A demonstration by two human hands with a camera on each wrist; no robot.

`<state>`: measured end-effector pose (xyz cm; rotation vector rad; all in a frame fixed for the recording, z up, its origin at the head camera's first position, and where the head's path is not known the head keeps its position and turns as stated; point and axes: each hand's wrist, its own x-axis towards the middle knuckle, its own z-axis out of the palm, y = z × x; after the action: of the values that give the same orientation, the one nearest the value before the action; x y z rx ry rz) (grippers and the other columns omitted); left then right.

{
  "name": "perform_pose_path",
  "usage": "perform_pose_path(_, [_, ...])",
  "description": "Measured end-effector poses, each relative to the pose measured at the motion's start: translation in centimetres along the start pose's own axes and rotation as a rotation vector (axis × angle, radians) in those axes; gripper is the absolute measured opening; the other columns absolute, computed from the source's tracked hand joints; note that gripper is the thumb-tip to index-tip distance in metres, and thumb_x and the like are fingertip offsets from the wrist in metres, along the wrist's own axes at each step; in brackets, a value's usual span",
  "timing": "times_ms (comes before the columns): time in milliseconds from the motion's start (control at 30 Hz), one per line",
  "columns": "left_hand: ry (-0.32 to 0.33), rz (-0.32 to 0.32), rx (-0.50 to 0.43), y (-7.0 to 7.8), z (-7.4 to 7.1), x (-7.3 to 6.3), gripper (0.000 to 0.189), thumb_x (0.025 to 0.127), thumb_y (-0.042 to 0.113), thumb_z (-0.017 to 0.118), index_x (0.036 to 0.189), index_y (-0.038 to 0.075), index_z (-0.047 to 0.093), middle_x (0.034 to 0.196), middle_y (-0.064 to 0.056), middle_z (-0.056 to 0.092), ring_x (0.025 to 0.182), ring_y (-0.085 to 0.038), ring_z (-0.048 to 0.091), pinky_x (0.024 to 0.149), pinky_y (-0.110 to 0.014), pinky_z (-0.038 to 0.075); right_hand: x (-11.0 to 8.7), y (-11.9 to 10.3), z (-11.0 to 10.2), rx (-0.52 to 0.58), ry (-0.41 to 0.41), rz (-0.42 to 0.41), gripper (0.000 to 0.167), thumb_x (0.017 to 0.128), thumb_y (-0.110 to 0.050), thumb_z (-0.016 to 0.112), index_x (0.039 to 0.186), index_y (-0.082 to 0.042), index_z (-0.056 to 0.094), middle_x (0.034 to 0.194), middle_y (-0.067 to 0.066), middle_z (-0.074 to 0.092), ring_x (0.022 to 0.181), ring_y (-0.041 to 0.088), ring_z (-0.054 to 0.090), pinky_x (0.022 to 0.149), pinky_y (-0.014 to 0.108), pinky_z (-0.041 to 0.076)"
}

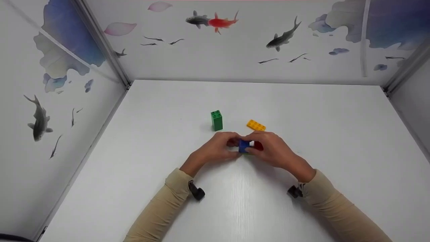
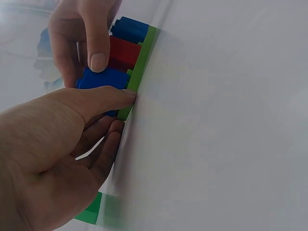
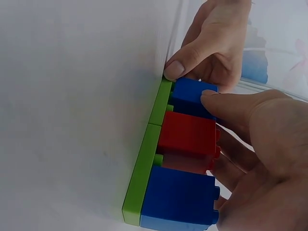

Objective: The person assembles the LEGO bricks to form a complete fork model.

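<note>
Got thumb and curled fingers of the right hand [image 3: 274, 139] pinched on a blue brick [image 3: 187, 94], opened only to its width, at the left end of a lime-green strip [image 3: 149, 151]. Gripping that same end of the strip with the left hand [image 2: 53, 134], curled in close. Going right along the strip, seeing a red brick [image 3: 187, 132], then a second blue brick [image 3: 175, 195] at the right end. Behind the strip, spotting a yellow-orange plate [image 1: 256, 125] lying flat, plus a tall green brick [image 1: 217, 121] standing off to the left. All on a white table [image 1: 111, 168].
</note>
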<state>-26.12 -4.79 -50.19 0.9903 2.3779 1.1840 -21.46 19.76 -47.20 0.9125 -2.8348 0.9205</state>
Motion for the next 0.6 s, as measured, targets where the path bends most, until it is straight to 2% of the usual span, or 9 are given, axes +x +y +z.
perform_pose_path(233, [0.012, -0.006, 0.016, 0.09, -0.04, -0.08, 0.048, 0.095, 0.012, 0.084, 0.141, 0.013, 0.069, 0.13, -0.003, 0.074, 0.117, -0.011, 0.07, 0.107, -0.024, 0.057, 0.02, -0.26, -0.13, -0.012, 0.015, -0.004, 0.044, 0.096, -0.017, 0.085, 0.138, -0.014, 0.075, 0.113, 0.0, 0.08, 0.083, 0.015, 0.061, 0.076, 0.03, 0.054])
perform_pose_path(600, [0.006, -0.03, 0.028, 0.15, -0.01, -0.04, 0.046, 0.096, 0.013, 0.084, 0.139, 0.012, 0.069, 0.13, -0.002, 0.074, 0.117, -0.012, 0.07, 0.107, -0.026, 0.057, 0.06, -0.33, 0.14, -0.026, 0.0, 0.019, 0.045, 0.097, -0.018, 0.084, 0.141, -0.016, 0.074, 0.114, 0.0, 0.08, 0.083, 0.014, 0.06, 0.076, 0.029, 0.055])
